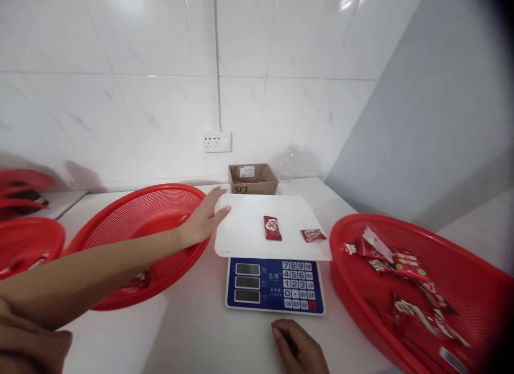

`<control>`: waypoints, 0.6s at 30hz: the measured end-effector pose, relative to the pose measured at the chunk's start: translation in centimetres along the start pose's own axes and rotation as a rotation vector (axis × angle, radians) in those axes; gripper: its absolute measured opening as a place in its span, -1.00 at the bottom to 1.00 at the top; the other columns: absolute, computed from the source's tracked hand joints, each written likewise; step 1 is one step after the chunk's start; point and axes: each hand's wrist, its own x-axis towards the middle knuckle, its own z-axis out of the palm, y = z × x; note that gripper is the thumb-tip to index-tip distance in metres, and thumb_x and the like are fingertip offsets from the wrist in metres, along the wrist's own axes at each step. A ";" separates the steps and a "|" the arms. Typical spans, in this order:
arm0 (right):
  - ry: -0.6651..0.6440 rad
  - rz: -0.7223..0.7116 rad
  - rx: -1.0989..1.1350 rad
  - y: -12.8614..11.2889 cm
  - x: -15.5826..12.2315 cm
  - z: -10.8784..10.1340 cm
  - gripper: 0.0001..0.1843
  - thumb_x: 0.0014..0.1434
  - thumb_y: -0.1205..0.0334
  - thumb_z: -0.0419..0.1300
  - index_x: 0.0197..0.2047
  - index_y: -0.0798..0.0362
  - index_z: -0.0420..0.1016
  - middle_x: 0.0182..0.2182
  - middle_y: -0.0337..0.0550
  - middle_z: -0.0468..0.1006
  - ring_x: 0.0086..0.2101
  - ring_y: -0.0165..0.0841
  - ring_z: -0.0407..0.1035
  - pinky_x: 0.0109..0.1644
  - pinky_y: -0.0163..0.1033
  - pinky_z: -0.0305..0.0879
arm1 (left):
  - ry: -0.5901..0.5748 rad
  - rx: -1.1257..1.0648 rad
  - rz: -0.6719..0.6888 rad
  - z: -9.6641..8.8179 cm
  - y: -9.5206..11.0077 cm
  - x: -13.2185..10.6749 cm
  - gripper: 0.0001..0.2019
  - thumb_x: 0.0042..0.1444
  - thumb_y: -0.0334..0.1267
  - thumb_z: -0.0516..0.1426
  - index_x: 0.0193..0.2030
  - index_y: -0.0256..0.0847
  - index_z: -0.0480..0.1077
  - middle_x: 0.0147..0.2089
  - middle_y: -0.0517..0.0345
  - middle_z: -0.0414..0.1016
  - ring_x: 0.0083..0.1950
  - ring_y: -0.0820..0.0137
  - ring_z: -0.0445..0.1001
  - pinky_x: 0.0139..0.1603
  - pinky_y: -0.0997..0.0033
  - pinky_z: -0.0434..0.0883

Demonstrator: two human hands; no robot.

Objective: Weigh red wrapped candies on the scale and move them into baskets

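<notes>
My left hand is stretched out with its fingers apart, over the right rim of a red basket and against the left edge of the white weighing pan. Two small red-wrapped snack packets lie on the pan: one packet near its middle, another packet at its right side. Below the pan is the blue keypad panel of a digital scale. My right hand rests on the table in front of the scale, fingers curled closed with nothing visible in them.
On the right, a large red basket holds several wrapped snacks. A small cardboard box stands behind the scale, below a wall socket. Another red basket is at the far left. The white table meets a tiled wall.
</notes>
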 end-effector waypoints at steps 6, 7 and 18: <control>-0.013 0.001 -0.032 -0.3 0.0 -0.1 -0.67 0.19 0.00 0.02 -0.38 0.02 0.47 -0.48 -0.19 0.53 -0.45 -0.38 0.41 -0.33 -0.36 0.33 | -0.374 0.174 0.113 8.0 2.8 2.6 -0.38 0.13 0.08 -0.09 0.24 -0.27 0.06 0.30 -0.18 0.09 0.32 0.14 0.04 0.27 0.15 0.04; -0.014 -0.002 -0.031 -0.4 0.0 -0.1 -0.67 0.20 0.01 0.02 -0.38 0.02 0.47 -0.47 -0.18 0.53 -0.44 -0.38 0.42 -0.32 -0.36 0.33 | -0.386 0.187 0.120 9.5 3.2 3.0 -0.37 0.11 0.08 -0.06 0.23 -0.29 0.07 0.29 -0.22 0.10 0.32 0.08 0.03 0.27 0.09 0.02; -0.006 -0.044 -0.098 0.0 0.0 -0.1 -0.68 0.20 0.08 -0.01 -0.39 0.05 0.48 -0.48 -0.17 0.53 -0.45 -0.39 0.42 -0.36 -0.36 0.31 | -0.442 0.245 0.391 18.5 8.0 5.9 -0.67 0.18 -0.16 -0.04 0.07 -0.13 0.26 0.19 -0.03 0.24 0.25 0.16 0.11 0.24 0.00 -0.01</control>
